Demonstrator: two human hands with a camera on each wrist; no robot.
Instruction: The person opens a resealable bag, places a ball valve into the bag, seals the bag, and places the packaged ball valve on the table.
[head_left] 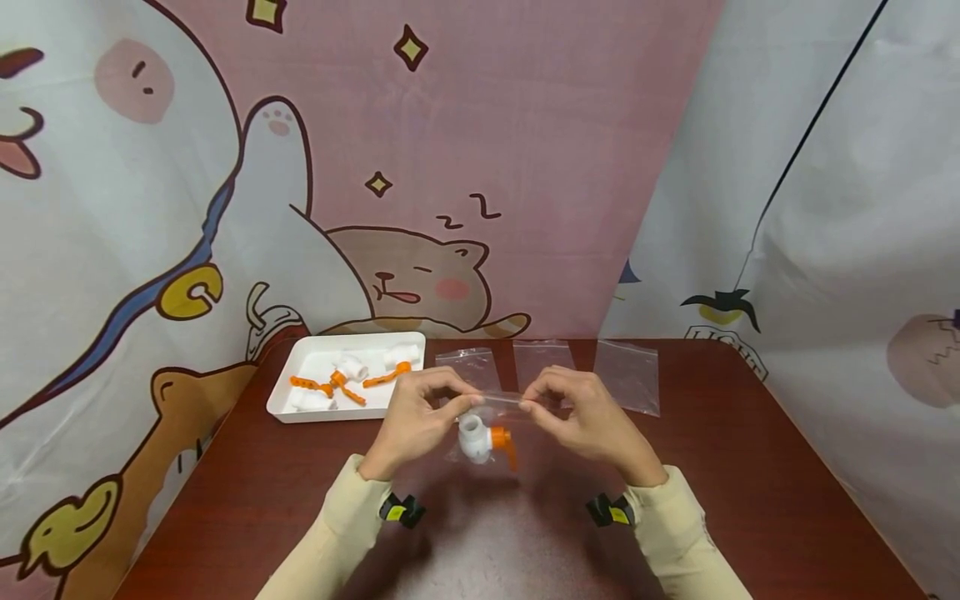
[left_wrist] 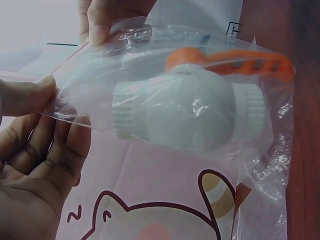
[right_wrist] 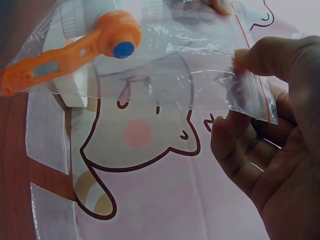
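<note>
A clear zip bag (right_wrist: 210,87) hangs between both hands, with a white plastic ball valve (left_wrist: 185,110) inside it. The valve's orange lever handle (left_wrist: 250,64) lies along one side of the bag. At one end of the zip top, my left hand (head_left: 423,417) pinches the plastic between thumb and fingers. My right hand (head_left: 588,417) pinches the other end, its thumb near the red zip line (right_wrist: 245,32). In the head view the valve hangs below the hands, over the table.
On the left of the brown table (head_left: 750,467) stands a white tray (head_left: 281,400) with white valve bodies (head_left: 351,367) and several orange handles (head_left: 386,375). Flat clear bags (head_left: 626,375) lie along the back edge. A cartoon-printed curtain (head_left: 555,167) hangs behind.
</note>
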